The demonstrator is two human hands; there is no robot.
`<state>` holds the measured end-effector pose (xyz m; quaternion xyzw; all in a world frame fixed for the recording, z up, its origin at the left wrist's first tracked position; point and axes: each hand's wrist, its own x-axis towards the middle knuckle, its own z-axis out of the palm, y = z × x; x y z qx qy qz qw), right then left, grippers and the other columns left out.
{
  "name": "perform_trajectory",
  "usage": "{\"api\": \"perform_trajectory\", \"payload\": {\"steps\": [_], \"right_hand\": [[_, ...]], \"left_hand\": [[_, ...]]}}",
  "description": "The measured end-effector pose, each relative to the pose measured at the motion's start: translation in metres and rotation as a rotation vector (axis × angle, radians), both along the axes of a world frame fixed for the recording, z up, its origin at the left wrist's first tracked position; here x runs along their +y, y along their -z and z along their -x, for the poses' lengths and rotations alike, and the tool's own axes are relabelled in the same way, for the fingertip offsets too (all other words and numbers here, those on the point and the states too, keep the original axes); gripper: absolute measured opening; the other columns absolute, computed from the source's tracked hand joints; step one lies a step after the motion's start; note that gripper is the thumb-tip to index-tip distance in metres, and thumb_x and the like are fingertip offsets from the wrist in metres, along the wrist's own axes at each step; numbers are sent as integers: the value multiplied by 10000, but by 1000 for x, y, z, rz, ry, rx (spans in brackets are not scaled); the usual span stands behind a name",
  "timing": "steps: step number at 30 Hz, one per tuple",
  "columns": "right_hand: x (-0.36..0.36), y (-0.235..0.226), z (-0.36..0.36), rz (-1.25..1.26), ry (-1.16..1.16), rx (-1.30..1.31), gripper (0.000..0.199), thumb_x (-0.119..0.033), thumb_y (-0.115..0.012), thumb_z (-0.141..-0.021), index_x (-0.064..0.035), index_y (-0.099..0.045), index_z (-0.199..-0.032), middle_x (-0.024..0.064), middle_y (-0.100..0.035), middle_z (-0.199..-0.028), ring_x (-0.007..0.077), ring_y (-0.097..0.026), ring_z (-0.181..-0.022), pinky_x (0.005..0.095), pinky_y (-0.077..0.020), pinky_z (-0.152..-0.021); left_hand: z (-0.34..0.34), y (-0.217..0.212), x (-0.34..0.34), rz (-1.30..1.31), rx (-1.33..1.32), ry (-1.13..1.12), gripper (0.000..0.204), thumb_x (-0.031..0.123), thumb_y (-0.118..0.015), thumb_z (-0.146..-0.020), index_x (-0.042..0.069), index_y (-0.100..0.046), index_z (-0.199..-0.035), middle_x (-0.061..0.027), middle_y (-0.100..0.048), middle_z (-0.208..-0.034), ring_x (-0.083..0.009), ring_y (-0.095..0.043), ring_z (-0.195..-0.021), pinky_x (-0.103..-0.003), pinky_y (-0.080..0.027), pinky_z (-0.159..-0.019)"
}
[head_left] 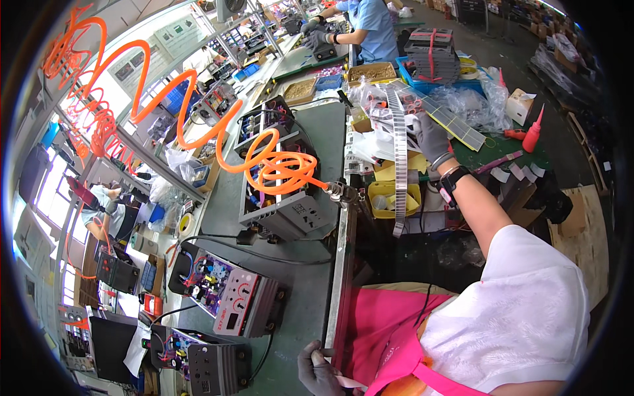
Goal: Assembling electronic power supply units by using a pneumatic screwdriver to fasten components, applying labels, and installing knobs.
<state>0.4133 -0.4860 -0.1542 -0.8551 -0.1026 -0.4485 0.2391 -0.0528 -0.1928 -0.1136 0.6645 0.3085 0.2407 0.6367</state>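
My right hand [433,140], in a grey glove, reaches out over the cluttered side bench. Its fingers are closed at the edge of a long white strip of printed labels [400,165], which hangs down past a yellow bin [386,198]. Close to my body at the bottom, my left hand [318,371], also gloved, is pinched around a narrow white strip [350,382]; part of that strip is hidden. Left of this hand, an open-cased machine with a grey front panel [210,369] stands on the green bench, and another with a red-and-white panel [236,305] is behind it.
An orange coiled air hose [281,173] hangs over further open machines, ending in a metal coupling [341,192] at the bench edge. A red squeeze bottle [532,135], plastic bags and a blue crate [470,86] lie beyond my right hand. A co-worker in blue [373,30] works at the far end.
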Motion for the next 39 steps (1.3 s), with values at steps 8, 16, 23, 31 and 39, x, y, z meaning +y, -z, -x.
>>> {"api": "perform_trajectory", "payload": {"steps": [8,16,23,31,39], "right_hand": [[-11,-36,21,617,-98,-92,255,-199,-570,-861,-142,-528,-1106,46,-553,-710,250,-596,-628,383,-472,-530],[-14,-51,38,609,-485,264,422,-171,-629,-785,-152,-567,-1202,110,-601,-954,279,-621,-731,378,-510,-639],[-30,-47,16,659,-457,216,323,-218,-662,-769,-80,-627,-1058,66,-588,-825,268,-611,-746,361,-499,-648],[6,-82,3,220,-380,362,157,-141,-604,-737,-106,-706,-852,154,-650,-889,312,-631,-849,407,-500,-766],[-4,-169,61,362,49,184,486,-68,-595,-759,-161,-530,-1232,160,-639,-851,358,-616,-749,433,-491,-691]], "left_hand": [[4,4,3,21,5,0,213,151,-497,-957,52,-603,-1113,-5,-623,-774,-26,-382,-517,-178,-283,-471],[4,7,-1,51,-10,26,196,133,-509,-947,52,-613,-1092,-4,-620,-778,-30,-395,-544,-183,-288,-487],[-3,-1,-8,147,26,45,196,121,-511,-945,37,-611,-1091,-14,-615,-784,-52,-449,-610,-188,-341,-564],[-15,-14,-18,161,22,50,193,87,-514,-937,3,-606,-1084,-39,-601,-807,-99,-541,-739,-217,-417,-685],[-12,-10,-11,230,33,108,188,64,-527,-925,15,-610,-1086,-41,-600,-825,-110,-561,-726,-231,-453,-714]]}}
